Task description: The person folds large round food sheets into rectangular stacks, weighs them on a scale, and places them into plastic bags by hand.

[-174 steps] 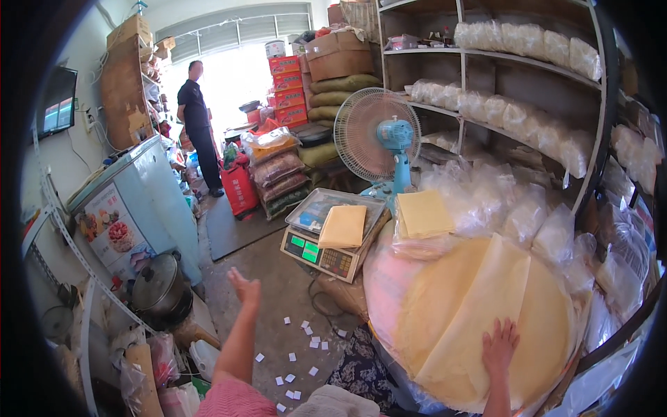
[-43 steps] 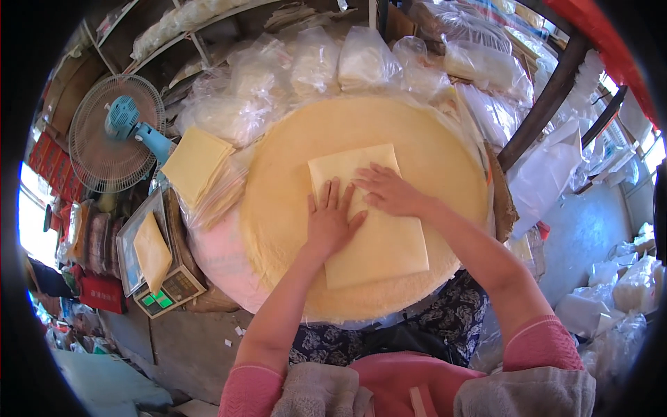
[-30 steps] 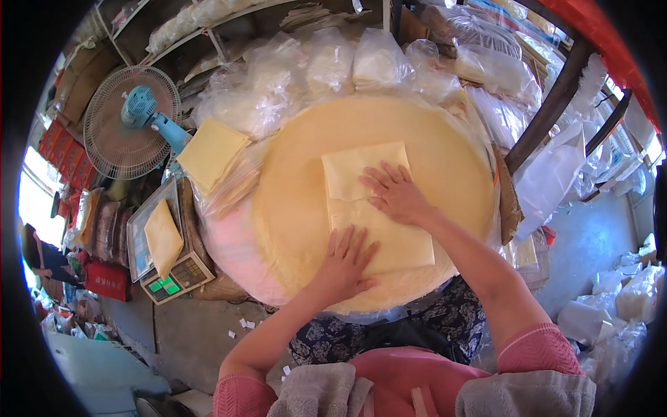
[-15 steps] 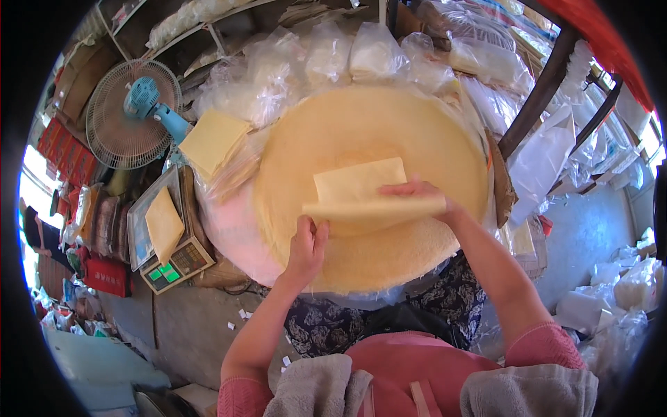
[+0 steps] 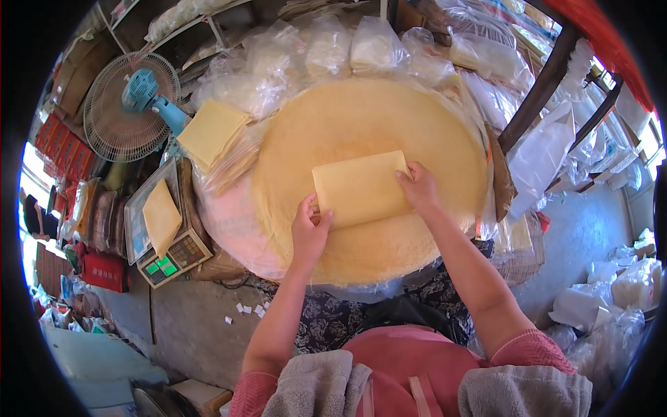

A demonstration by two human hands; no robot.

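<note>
A folded, pale yellow thin sheet [image 5: 358, 189] lies as a rectangle on a broad round stack of similar yellowish sheets [image 5: 313, 111]. My left hand [image 5: 310, 222] grips its left edge, thumb on top and fingers curled at the side. At its right edge my right hand [image 5: 420, 186] pinches the sheet near the upper corner. The stack's material is soft-looking with a ragged front edge; I cannot tell exactly what it is.
Left of the stack sits a pile of folded yellow sheets [image 5: 214, 132]. A digital scale [image 5: 184, 254] bears another folded sheet [image 5: 162, 219]. Beyond it stands a blue fan [image 5: 142, 90]. Filled clear plastic bags [image 5: 375, 48] line the back, and a dark post [image 5: 542, 87] leans at the right.
The flap that was lifted and curled toward me now lies flat over the sheet. My right hand has moved from under the flap to the right edge; my left hand has shifted slightly up.
</note>
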